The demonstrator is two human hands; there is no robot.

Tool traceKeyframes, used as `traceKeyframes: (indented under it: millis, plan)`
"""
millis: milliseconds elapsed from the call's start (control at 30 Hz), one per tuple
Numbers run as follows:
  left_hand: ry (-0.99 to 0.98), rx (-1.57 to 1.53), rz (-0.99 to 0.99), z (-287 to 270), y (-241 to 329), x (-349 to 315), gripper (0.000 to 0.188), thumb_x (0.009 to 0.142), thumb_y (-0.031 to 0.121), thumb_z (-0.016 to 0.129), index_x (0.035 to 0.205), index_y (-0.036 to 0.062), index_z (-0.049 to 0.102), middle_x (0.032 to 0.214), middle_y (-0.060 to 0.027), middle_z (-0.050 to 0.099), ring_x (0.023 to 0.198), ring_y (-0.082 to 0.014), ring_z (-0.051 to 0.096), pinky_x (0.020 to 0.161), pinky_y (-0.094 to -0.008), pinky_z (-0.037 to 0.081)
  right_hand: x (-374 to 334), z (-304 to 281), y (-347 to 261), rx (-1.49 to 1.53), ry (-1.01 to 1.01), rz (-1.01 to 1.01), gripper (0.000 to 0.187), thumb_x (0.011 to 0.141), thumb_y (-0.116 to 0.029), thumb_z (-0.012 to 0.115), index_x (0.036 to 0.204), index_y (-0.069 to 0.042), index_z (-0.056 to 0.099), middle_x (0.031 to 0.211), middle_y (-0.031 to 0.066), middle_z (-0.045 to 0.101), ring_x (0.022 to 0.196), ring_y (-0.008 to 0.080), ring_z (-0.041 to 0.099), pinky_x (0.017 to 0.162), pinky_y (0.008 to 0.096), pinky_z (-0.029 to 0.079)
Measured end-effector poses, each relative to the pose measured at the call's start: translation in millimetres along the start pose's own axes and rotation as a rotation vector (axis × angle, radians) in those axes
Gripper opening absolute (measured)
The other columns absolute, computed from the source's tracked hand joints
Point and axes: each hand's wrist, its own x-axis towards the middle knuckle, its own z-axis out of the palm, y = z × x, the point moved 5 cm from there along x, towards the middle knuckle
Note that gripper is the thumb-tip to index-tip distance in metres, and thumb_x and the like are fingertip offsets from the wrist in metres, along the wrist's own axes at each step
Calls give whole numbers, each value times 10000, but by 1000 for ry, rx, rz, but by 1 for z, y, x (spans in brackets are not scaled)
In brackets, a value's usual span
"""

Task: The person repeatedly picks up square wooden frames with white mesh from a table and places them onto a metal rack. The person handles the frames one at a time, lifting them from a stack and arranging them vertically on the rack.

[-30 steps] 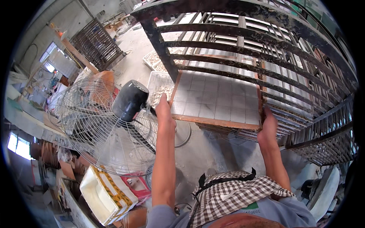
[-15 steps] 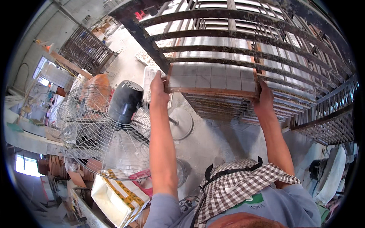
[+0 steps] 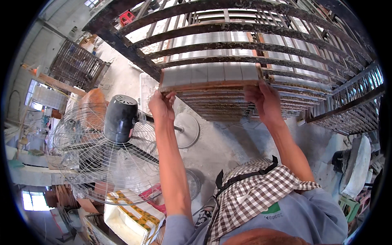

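A shallow wooden-edged tray (image 3: 212, 85) bearing white rectangular pieces (image 3: 216, 72) lies mostly inside a dark slatted rack (image 3: 222, 27). Its front edge sticks out toward me. At the tray's front left corner is my left hand (image 3: 162, 107), its fingers curled against the edge from below. My right hand (image 3: 265, 100) grips the right corner, thumb on the edge and fingers bent beneath, slightly blurred. Further similar trays (image 3: 220, 104) are stacked on the levels below, and more white pieces show through the slats.
On my left stands a large wire-caged fan (image 3: 110, 151) with a black motor and a round base (image 3: 187, 130). Below it sits a white foam box (image 3: 126, 218) with yellow tape. Another slatted rack (image 3: 355, 108) stands at the right. A red stool (image 3: 126, 18) is far back.
The tray has gone further into the rack, so less of it sticks out. Both hands have shifted from its sides to its front edge. The view has turned a little.
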Motion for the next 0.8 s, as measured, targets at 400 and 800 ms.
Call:
traceKeyframes:
  millis: [400, 800]
  plan:
    - [28, 106, 32, 19, -2, 41, 299, 958, 131, 350, 1129, -28, 536, 913, -137, 589, 683, -217, 611, 599, -315, 553, 32, 9, 3, 51, -20, -64, 336, 992, -234, 432, 1041, 70, 568, 919, 161, 653, 792, 235, 662, 693, 371, 566]
    - [57, 26, -126, -13, -23, -36, 671, 979, 489, 353, 1383, -30, 220, 1088, -267, 586, 746, -329, 665, 539, -320, 543, -41, -6, 22, -231, -87, 272, 397, 954, -334, 511, 1155, 6, 546, 911, 170, 668, 741, 212, 670, 635, 323, 557]
